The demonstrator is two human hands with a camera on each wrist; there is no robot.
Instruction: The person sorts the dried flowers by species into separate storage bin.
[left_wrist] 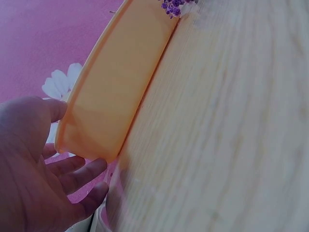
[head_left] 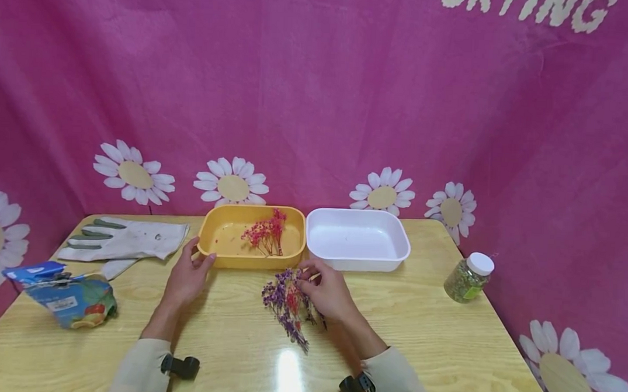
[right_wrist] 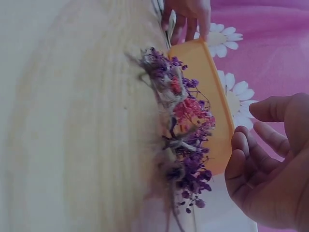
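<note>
My left hand holds the left front corner of a yellow tray, its thumb at the rim and its fingers by the end wall. A sprig of small red dried flowers lies inside that tray. In front of it on the table are purple dried flowers with a pinkish-red bunch among them; bits of twine show on the stems. Over their right side hovers my right hand, fingers loosely bent. The right wrist view shows a gap between its thumb and fingers, with nothing held.
Beside the yellow tray stands a white tray. A clear jar with a white lid is at the right. Work gloves and a blue packet lie on the left. A pink cloth with printed daisies hangs behind the table.
</note>
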